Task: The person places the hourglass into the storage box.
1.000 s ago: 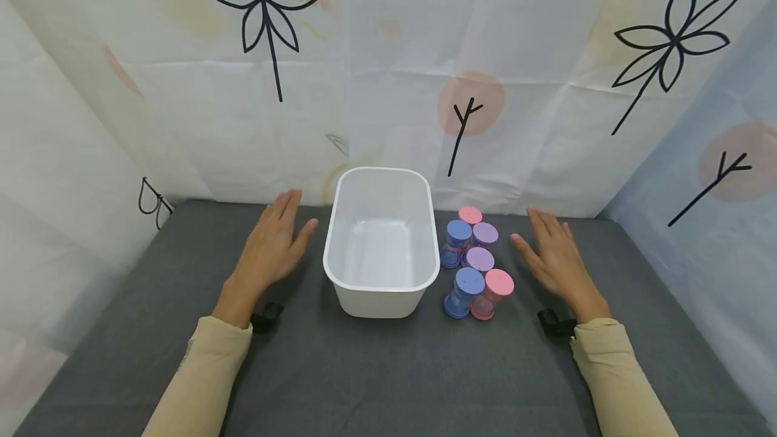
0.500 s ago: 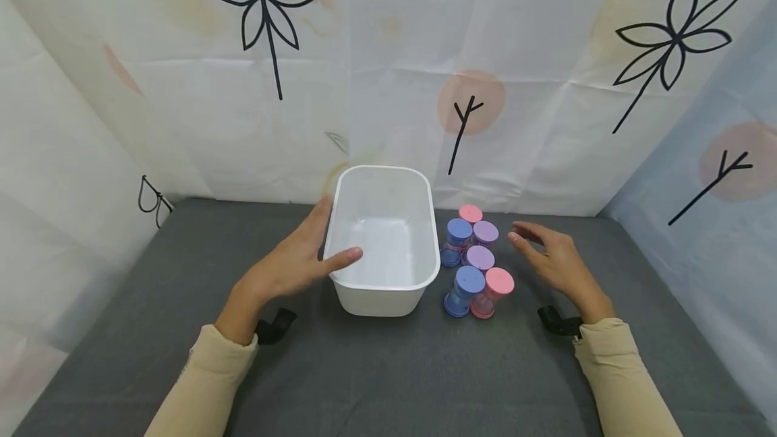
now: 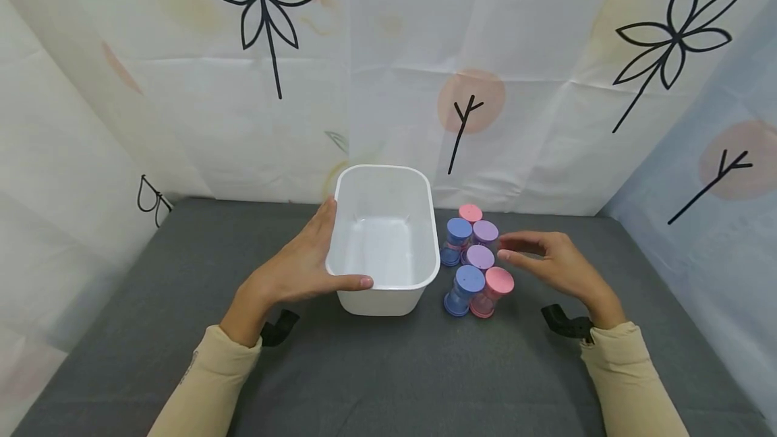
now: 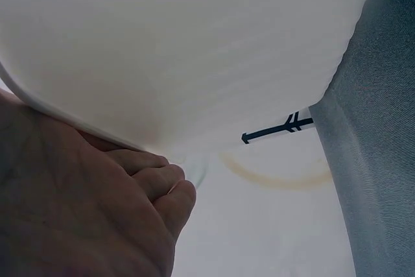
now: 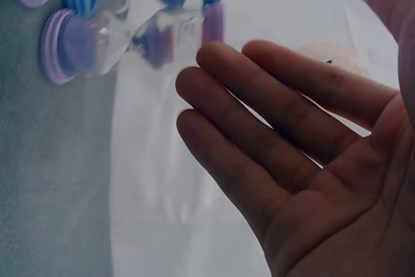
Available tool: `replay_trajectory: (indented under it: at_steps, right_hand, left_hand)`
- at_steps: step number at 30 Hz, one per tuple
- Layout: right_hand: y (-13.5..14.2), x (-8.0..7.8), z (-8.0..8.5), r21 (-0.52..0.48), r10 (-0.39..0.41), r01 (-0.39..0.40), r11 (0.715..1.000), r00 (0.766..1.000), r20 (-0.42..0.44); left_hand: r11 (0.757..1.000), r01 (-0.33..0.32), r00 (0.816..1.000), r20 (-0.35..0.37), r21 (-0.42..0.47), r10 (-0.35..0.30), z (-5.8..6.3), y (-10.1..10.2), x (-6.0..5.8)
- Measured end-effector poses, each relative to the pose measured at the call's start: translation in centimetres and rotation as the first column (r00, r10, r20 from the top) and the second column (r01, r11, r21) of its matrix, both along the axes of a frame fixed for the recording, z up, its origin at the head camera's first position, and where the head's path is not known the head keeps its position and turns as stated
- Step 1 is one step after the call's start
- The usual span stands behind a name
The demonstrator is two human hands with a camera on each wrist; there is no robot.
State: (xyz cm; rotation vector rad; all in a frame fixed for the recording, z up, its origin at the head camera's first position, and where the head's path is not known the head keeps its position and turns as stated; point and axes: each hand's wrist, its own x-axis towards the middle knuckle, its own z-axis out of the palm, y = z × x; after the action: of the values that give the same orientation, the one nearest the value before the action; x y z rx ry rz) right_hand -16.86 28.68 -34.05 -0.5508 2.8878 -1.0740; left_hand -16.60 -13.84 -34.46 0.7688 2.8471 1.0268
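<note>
A deep white plastic bin (image 3: 388, 302) stands on the cloth-covered table. My left hand (image 3: 300, 261) holds its near left corner, fingers along the left side and thumb at the front rim. In the left wrist view, the fingers (image 4: 152, 167) lie right at the bin's rim. Several small sand timers stand upright in a cluster right of the bin, with blue (image 3: 469, 280), pink (image 3: 500, 282) and purple (image 3: 480, 257) caps. My right hand (image 3: 555, 265) is beside the cluster, fingertips close to a purple sand timer (image 5: 136, 40); thumb and fingers are apart with nothing between them.
Dark grey cloth (image 3: 388, 383) covers the table. A white fabric backdrop (image 3: 388, 52) with drawn flowers and trees rises behind the bin and along both sides. A black strap-like wrist mount (image 3: 564, 321) sits at the right wrist, another (image 3: 280, 328) at the left.
My left hand has moved right onto the bin, its thumb coming to the front rim. My right hand has moved left toward the sand timers, its fingers bending. Bin and timers stay in place.
</note>
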Motion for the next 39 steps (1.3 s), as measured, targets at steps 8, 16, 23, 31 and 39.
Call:
replay_trajectory:
  at_steps: [8,16,23,31,39]
  right_hand:
    - [-0.3,0.8,0.9,-0.017,0.089,-0.088,0.996,0.995,0.042]
    - [-0.1,1.3,0.3,0.03,0.106,-0.109,0.994,0.991,0.084]
    - [-0.3,1.3,-0.4,0.063,0.11,-0.117,0.991,0.988,0.11]
    - [-0.2,1.6,-0.3,0.034,0.134,-0.137,0.99,0.988,0.071]
    - [1.4,2.3,1.2,-0.038,0.073,-0.074,0.997,0.997,-0.017]
  left_hand:
    - [1.0,-0.009,1.0,0.002,-0.013,0.009,0.1,0.0,0.1]
    - [1.0,-0.006,1.0,0.002,-0.013,0.006,0.0,0.2,0.0]
    - [0.999,-0.012,1.0,0.016,-0.032,0.012,0.1,0.1,0.1]
    - [0.999,-0.013,0.999,0.03,-0.031,0.014,0.1,0.0,0.3]
    - [0.999,-0.021,0.999,0.038,-0.027,0.022,0.0,0.1,0.2]
